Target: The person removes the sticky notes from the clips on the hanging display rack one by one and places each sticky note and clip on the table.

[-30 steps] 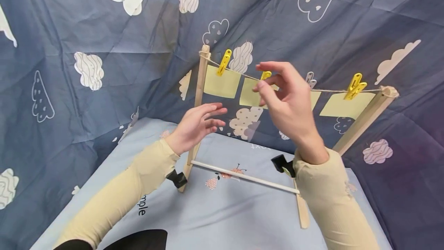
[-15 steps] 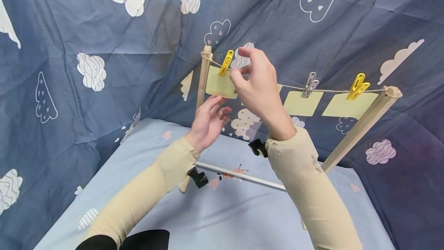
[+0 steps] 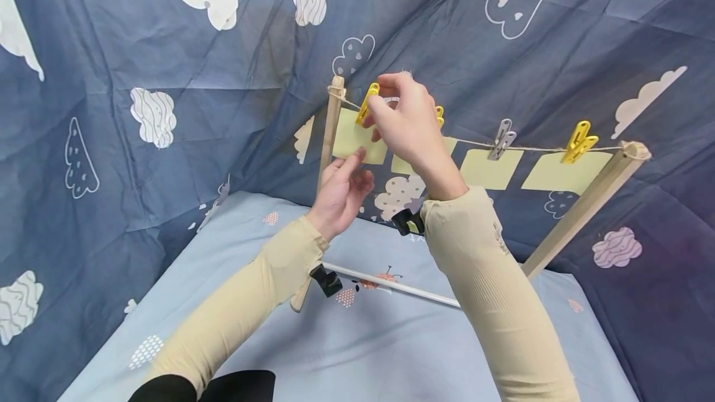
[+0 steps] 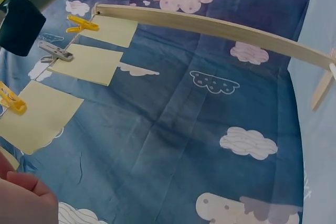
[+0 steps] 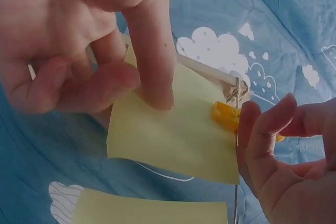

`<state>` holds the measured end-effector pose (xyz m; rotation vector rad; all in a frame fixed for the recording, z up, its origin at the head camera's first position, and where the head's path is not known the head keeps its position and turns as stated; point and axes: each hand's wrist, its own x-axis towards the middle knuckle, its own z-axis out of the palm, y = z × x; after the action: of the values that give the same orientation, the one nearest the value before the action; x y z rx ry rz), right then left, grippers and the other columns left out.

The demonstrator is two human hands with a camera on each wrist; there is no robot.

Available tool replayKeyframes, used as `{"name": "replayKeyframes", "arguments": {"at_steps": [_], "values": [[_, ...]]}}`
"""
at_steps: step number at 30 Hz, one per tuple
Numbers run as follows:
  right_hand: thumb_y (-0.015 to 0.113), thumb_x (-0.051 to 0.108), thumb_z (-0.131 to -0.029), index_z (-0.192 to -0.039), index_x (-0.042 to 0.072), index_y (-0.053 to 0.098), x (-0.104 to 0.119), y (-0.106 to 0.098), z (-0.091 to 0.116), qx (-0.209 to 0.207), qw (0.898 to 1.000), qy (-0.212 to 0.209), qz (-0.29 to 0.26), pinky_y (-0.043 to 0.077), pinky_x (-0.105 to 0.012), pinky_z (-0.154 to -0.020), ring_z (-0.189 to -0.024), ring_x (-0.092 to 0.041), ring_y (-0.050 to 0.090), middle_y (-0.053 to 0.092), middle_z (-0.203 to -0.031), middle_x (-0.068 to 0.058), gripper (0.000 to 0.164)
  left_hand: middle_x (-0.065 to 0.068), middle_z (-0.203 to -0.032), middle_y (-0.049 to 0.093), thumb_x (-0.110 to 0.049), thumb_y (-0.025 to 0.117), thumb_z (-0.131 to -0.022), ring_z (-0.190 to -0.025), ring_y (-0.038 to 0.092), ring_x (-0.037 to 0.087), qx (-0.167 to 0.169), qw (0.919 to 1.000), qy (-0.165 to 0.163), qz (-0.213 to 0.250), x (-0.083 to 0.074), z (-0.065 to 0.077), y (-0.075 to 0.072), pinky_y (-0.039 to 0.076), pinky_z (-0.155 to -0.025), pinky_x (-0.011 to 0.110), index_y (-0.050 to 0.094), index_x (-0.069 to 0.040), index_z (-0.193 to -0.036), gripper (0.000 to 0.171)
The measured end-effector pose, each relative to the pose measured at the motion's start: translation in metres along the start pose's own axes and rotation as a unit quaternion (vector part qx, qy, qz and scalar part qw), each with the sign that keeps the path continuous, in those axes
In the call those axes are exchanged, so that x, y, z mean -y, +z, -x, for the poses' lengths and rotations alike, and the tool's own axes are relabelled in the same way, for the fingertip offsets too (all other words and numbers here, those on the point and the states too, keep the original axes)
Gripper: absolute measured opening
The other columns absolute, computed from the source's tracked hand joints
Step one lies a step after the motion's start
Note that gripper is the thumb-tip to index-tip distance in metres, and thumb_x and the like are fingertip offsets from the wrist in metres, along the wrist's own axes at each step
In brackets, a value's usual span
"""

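Note:
A yellow sheet of paper (image 3: 347, 135) hangs at the left end of a string, under a yellow clothespin (image 3: 370, 99). My left hand (image 3: 342, 194) pinches the sheet's lower edge: in the right wrist view the thumb (image 5: 152, 61) lies across its front and a finger is partly hidden behind it. The right hand (image 3: 410, 120) has thumb and index finger curled around the clothespin's handles. Those fingers partly cover the yellow clothespin (image 5: 226, 115) in the right wrist view, with its nose still over the sheet's top edge.
To the right, several more sheets hang from the string, held by a grey clothespin (image 3: 503, 139) and yellow ones (image 3: 579, 142). Wooden posts (image 3: 586, 203) carry the string. A white rod (image 3: 393, 285) runs low between them, above light-blue cloth (image 3: 391, 352). Dark patterned fabric (image 3: 251, 61) hangs behind.
Both hands have moved to the leftmost sheet. The right hand has come left from the second clothespin to the first; the left hand has risen to the sheet's lower edge.

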<state>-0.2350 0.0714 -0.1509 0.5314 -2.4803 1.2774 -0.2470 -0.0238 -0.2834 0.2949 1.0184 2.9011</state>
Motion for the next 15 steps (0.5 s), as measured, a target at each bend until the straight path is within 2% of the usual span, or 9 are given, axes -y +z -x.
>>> {"name": "replayKeyframes", "arguments": {"at_steps": [6, 15], "values": [[0.047, 0.015, -0.095, -0.132, 0.005, 0.053, 0.0015, 0.0005, -0.0016, 0.004, 1.0, 0.008, 0.014, 0.052, -0.026, -0.058, -0.072, -0.022, 0.069, 0.065, -0.116, -0.006, 0.039, -0.006, -0.081, 0.056, -0.014, 0.055, -0.098, -0.056, 0.054, 0.005, -0.04, 0.998, 0.043, -0.025, 0.0014, -0.0038, 0.0004, 0.045, -0.062, 0.018, 0.059, -0.012, -0.091, 0.008], [0.047, 0.016, -0.095, -0.13, 0.006, 0.056, 0.0025, -0.0014, -0.0033, 0.0, 0.999, 0.013, 0.034, 0.05, -0.024, -0.057, -0.072, -0.021, 0.069, 0.064, -0.109, -0.005, 0.038, -0.005, -0.077, 0.056, -0.015, 0.058, -0.097, -0.057, 0.053, 0.006, -0.05, 0.9964, 0.052, -0.044, 0.0, -0.0048, -0.0007, 0.045, -0.062, 0.018, 0.06, -0.011, -0.09, 0.007]]}}
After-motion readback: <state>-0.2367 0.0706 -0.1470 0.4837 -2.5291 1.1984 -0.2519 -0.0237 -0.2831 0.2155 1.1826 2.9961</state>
